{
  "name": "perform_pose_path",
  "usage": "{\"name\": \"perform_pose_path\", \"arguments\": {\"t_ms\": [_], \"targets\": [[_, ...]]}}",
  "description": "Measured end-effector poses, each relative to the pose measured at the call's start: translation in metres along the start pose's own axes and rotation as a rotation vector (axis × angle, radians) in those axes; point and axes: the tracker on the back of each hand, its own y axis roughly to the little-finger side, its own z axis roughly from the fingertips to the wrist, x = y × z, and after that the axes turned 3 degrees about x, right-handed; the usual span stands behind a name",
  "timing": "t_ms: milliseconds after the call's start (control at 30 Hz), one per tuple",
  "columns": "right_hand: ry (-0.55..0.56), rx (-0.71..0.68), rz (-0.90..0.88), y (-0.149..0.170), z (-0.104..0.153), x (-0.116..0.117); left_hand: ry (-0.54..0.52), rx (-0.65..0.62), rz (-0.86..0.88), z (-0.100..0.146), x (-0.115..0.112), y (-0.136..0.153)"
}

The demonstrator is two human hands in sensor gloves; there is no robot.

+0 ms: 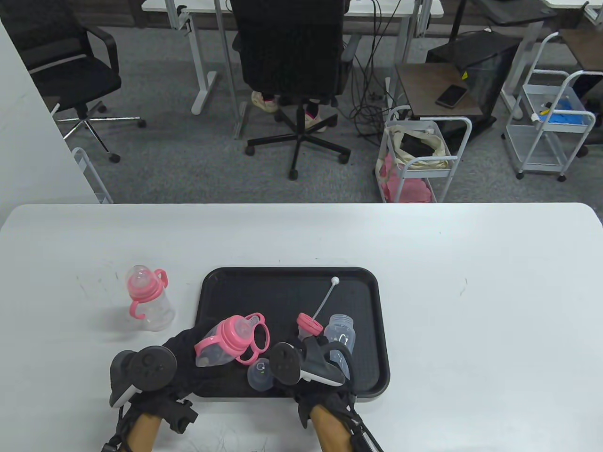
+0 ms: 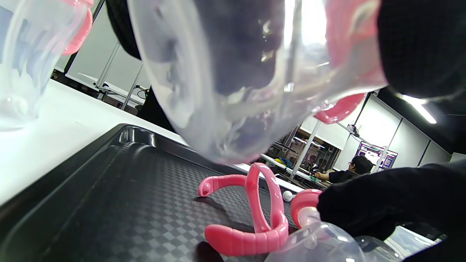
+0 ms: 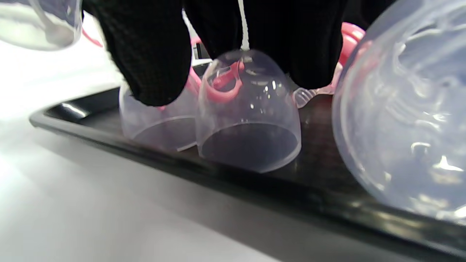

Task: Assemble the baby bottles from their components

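Observation:
My left hand (image 1: 188, 346) grips a clear bottle with a pink collar and handles (image 1: 228, 338), tilted over the front left of the black tray (image 1: 292, 282). Its clear body (image 2: 236, 80) fills the top of the left wrist view, and its pink handles (image 2: 255, 218) touch the tray. My right hand (image 3: 225, 43) pinches the top of a clear dome cap (image 3: 249, 112), which stands on the tray's front edge (image 1: 259, 373). A bare clear bottle (image 1: 341, 335) lies on the tray, and a pink lid with a straw (image 1: 309, 323) is next to it.
An assembled bottle with pink handles (image 1: 147, 297) stands on the white table (image 1: 471, 292) left of the tray. Behind the table's far edge are an office chair (image 1: 292, 61) and wire carts (image 1: 419, 160).

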Motion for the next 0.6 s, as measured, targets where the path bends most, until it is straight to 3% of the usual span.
{"name": "perform_pose_path", "arguments": {"t_ms": [267, 600], "targets": [[-0.059, 0.013, 0.034, -0.003, -0.009, 0.016, 0.005, -0.008, -0.007, 0.000, -0.001, -0.001], [-0.027, -0.008, 0.078, -0.004, -0.009, 0.015, 0.004, -0.015, -0.008, -0.001, -0.002, -0.002]]}}
